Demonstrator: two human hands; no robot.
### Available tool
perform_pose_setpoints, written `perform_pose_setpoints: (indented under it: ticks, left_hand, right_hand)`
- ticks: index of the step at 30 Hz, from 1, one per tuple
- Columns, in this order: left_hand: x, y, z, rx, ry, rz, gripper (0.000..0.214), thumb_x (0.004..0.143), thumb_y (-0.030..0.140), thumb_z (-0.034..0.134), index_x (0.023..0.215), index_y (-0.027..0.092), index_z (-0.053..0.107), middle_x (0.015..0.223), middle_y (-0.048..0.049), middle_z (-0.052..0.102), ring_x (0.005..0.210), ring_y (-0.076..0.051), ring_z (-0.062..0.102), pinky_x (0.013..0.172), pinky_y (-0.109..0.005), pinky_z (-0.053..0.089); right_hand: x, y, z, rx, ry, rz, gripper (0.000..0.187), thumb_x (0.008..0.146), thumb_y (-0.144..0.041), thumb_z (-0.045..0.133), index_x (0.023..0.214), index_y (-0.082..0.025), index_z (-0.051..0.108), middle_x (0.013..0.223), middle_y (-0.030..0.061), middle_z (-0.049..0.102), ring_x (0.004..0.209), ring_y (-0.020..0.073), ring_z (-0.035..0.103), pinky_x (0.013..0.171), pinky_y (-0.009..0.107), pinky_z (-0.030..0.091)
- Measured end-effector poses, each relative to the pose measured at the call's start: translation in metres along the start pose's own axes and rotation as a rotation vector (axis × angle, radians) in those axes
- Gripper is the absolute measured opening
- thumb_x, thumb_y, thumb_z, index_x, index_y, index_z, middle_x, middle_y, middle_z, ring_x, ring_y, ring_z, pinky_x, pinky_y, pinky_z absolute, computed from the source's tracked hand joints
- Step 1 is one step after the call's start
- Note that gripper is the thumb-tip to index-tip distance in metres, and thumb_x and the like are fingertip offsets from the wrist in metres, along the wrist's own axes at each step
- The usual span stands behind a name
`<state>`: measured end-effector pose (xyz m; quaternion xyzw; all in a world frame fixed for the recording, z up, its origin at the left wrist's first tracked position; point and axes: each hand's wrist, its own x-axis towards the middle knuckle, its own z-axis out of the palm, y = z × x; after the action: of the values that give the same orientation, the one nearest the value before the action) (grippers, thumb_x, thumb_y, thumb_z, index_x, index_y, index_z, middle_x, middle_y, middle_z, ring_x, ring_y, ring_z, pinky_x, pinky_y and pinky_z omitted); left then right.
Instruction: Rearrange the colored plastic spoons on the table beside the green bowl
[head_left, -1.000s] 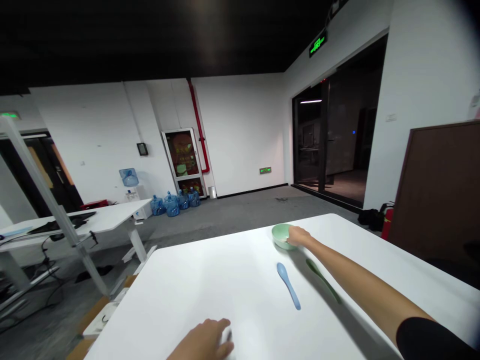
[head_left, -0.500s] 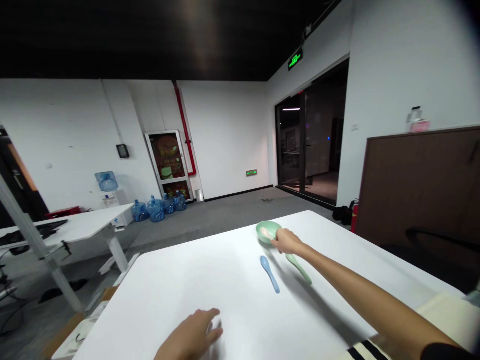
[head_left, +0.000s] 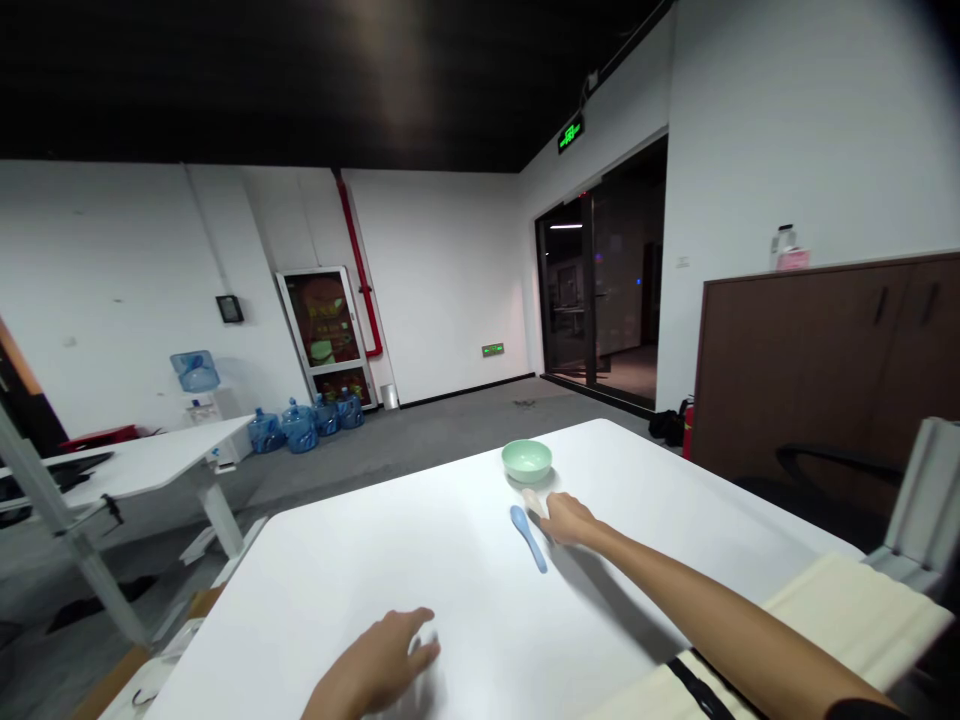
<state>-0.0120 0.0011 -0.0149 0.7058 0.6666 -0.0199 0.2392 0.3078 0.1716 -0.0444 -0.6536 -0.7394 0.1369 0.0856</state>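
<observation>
My right hand is closed around the handle of a cream-coloured spoon, whose bowl end points away from me. Just beyond it, a light green bowl stands upright on the white table. To the left of the hand lies a blue spoon, apart from my fingers. The green spoon seen earlier is hidden behind my right hand and forearm. My left hand hovers over the near left part of the table, thumb and fingers apart, holding nothing.
Cream cloth with black stripes lies near the table's right edge. A brown cabinet stands to the right. Beyond the table are several blue water jugs, and a second white table is at the left.
My right hand has drawn the cream spoon out of the green bowl, toward me and down to the table beside the blue spoon. My left hand stays nearly the same; the view has turned slightly right.
</observation>
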Motion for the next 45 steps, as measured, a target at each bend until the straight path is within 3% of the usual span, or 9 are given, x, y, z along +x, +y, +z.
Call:
perform_pose_setpoints:
  ticks: [6,19,26,31,37,40,42,45]
  left_hand:
    - [-0.003,0.006,-0.002,0.027,0.000,-0.006,0.057,0.086,0.055,0.045,0.137,0.030,0.048,0.135,-0.0090,0.056,0.119,-0.029,0.055,0.098,-0.041,0.043]
    - [-0.006,0.010,-0.005,0.039,-0.003,-0.012,0.056,0.087,0.053,0.043,0.137,0.028,0.049,0.132,-0.0101,0.057,0.117,-0.028,0.057,0.097,-0.041,0.043]
    - [-0.005,0.008,-0.003,0.033,0.000,-0.012,0.057,0.087,0.054,0.043,0.138,0.029,0.048,0.133,-0.0097,0.056,0.119,-0.028,0.055,0.098,-0.041,0.042]
    - [-0.004,0.006,-0.003,0.018,-0.003,-0.017,0.058,0.086,0.055,0.044,0.138,0.028,0.048,0.134,-0.0094,0.056,0.119,-0.029,0.055,0.098,-0.042,0.042]
    - [-0.002,0.005,-0.002,0.018,0.003,-0.016,0.058,0.086,0.055,0.045,0.138,0.029,0.048,0.134,-0.0091,0.056,0.119,-0.029,0.055,0.099,-0.041,0.042]
    - [-0.002,0.007,-0.002,0.016,-0.002,-0.014,0.058,0.086,0.055,0.044,0.138,0.030,0.047,0.135,-0.0087,0.056,0.120,-0.029,0.055,0.099,-0.042,0.041]
    - [-0.003,0.007,-0.002,0.016,-0.003,-0.010,0.058,0.086,0.055,0.044,0.138,0.030,0.048,0.134,-0.0083,0.056,0.119,-0.029,0.055,0.099,-0.042,0.041]
    - [-0.003,0.007,-0.003,0.022,0.002,-0.009,0.058,0.085,0.055,0.045,0.137,0.029,0.048,0.134,-0.0077,0.057,0.119,-0.029,0.055,0.100,-0.041,0.041]
  right_hand:
    - [0.008,0.010,0.015,-0.018,-0.029,0.026,0.020,0.076,-0.026,0.060,0.090,-0.013,0.065,0.101,0.0144,0.067,0.086,0.0225,0.066,0.057,0.024,0.037]
    - [0.005,0.008,0.018,-0.060,-0.098,-0.010,0.027,0.076,-0.026,0.058,0.099,-0.012,0.064,0.104,0.0150,0.068,0.089,0.0246,0.066,0.058,0.026,0.038]
    - [0.001,-0.002,0.015,-0.133,0.042,-0.090,0.026,0.086,-0.035,0.048,0.093,-0.016,0.064,0.099,0.0148,0.069,0.092,0.0257,0.065,0.067,0.029,0.040]
    - [-0.007,-0.019,0.025,-0.100,0.024,-0.127,0.032,0.084,-0.038,0.054,0.106,-0.016,0.059,0.100,0.0135,0.068,0.091,0.0251,0.065,0.072,0.030,0.042]
    - [-0.009,-0.024,0.041,-0.140,-0.020,-0.127,0.018,0.081,-0.031,0.057,0.090,-0.017,0.063,0.112,0.0152,0.064,0.093,0.0265,0.065,0.070,0.031,0.044]
    - [-0.007,-0.024,0.037,-0.061,0.007,-0.106,0.018,0.083,-0.033,0.057,0.091,-0.018,0.063,0.110,0.0139,0.066,0.090,0.0223,0.065,0.066,0.027,0.042]
    - [-0.004,-0.022,0.027,-0.002,0.018,-0.122,0.021,0.083,-0.035,0.057,0.090,-0.016,0.064,0.099,0.0116,0.069,0.083,0.0196,0.065,0.063,0.024,0.040]
    - [0.002,-0.013,0.004,0.061,-0.015,-0.146,0.026,0.084,-0.037,0.055,0.075,-0.015,0.066,0.076,0.0060,0.070,0.072,0.0153,0.063,0.060,0.021,0.036]
